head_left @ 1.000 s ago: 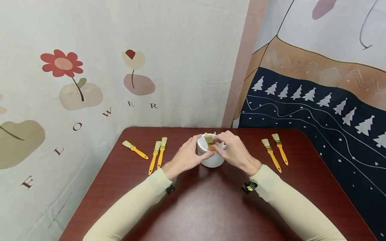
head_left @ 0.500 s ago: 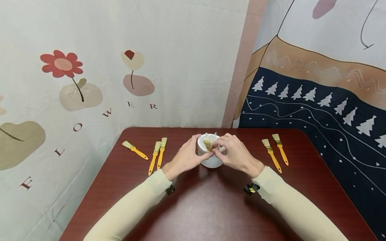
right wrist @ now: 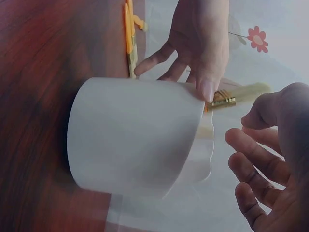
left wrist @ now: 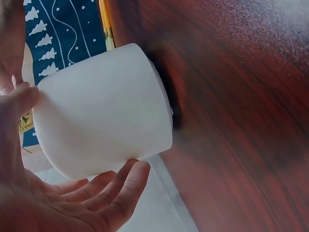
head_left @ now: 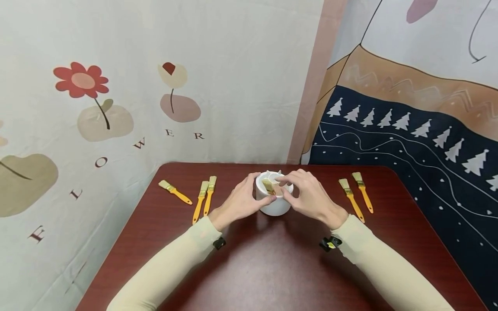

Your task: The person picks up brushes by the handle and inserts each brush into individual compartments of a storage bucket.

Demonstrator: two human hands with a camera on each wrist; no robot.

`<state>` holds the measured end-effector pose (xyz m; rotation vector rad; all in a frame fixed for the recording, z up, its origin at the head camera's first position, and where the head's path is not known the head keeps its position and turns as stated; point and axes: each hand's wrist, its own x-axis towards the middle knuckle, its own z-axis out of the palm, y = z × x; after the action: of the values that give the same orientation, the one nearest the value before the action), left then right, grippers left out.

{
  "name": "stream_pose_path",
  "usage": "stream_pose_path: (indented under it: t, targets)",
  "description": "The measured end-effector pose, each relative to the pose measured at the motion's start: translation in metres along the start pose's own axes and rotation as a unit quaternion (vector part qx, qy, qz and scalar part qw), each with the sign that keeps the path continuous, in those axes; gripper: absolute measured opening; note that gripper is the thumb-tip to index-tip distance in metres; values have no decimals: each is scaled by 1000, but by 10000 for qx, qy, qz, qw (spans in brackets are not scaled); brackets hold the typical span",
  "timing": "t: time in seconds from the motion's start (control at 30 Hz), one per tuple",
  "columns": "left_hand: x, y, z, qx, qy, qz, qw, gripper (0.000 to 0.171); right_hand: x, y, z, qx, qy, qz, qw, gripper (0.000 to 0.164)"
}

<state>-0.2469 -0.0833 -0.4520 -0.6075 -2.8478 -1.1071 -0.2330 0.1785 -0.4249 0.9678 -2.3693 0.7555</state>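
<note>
A white round pot (head_left: 275, 210) with small pointed ears on its far rim stands on the table. My left hand (head_left: 239, 201) grips it from the left side, thumb at the near rim and fingers along the wall, as the left wrist view also shows. One flat paintbrush (right wrist: 224, 102) leans inside the pot, its pale bristles sticking up over the rim and its handle hidden within. My right hand (head_left: 309, 196) hovers at the rim's right side. In the right wrist view its fingers (right wrist: 253, 169) are spread and apart from the brush, holding nothing.
Three yellow-handled paintbrushes (head_left: 176, 192) lie left of the pot on the dark red table (head_left: 268, 268). Two more paintbrushes (head_left: 352, 201) lie to the right. Printed cloth (head_left: 241, 86) hangs behind the table's far edge.
The paintbrush has sunk lower into the pot and tilted left. My right hand has let go of it and moved slightly right. The left hand keeps its grip on the pot.
</note>
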Motion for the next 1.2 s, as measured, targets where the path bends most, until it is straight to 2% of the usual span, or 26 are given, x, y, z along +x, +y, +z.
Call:
stream_pose_path:
  t: [0.2, 0.43, 0.73, 1.2]
  targets:
    - [2, 0, -4, 96, -160, -8, 9998, 101, -8, 9, -6, 28, 101, 319, 9994, 27]
    - [6, -1, -4, 215, -330, 1, 9992, 105, -20, 22, -16, -5, 38, 800, 9968, 27]
    - [12, -5, -6, 28, -523, 50, 9986, 105, -32, 42, -26, -149, 86, 1193, 9927, 25]
    - [15, -8, -8, -313, -734, -181, 9966, 105, -52, 74, -37, -387, 113, 1581, 9866, 26]
